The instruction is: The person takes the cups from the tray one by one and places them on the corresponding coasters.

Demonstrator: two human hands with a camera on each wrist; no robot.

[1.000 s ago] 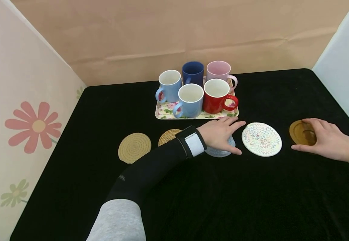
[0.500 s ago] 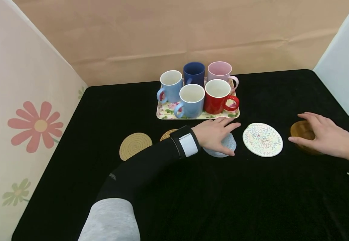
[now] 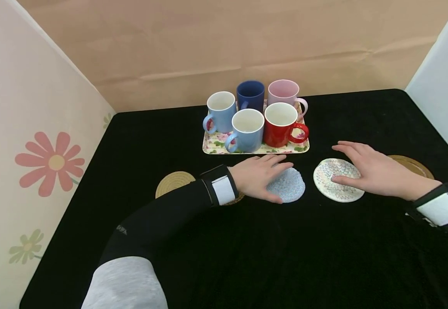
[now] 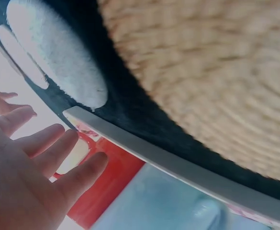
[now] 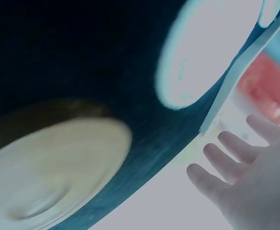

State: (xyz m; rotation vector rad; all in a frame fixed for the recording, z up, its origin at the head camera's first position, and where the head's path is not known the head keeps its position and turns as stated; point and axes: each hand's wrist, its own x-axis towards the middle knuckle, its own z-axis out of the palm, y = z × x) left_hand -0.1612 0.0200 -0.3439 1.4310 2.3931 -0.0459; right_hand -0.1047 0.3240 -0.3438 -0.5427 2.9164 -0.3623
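Note:
In the head view my left hand (image 3: 257, 177), fingers spread, hovers over the left edge of a pale blue woven coaster (image 3: 288, 186) and holds nothing. A tan woven coaster (image 4: 226, 81) fills much of the left wrist view. My right hand (image 3: 378, 171) is above the right part of a white coaster with coloured zigzag stitching (image 3: 339, 193), its fingers extended and nothing in them. Behind that hand a brown wooden coaster (image 3: 417, 165) is partly covered; the right wrist view shows this wooden coaster (image 5: 82, 158) blurred.
A floral tray (image 3: 217, 148) at the back holds several mugs, among them a red mug (image 3: 279, 131), a dark blue mug (image 3: 251, 92) and a pink mug (image 3: 283, 92). A beige spiral coaster (image 3: 173, 182) lies at left, partly behind the left arm. Black cloth (image 3: 285, 257) covers the table.
Both hands have moved left: the right one from the wooden coaster to above the white one, the left one partly off the blue coaster. Mugs and coasters stay in place.

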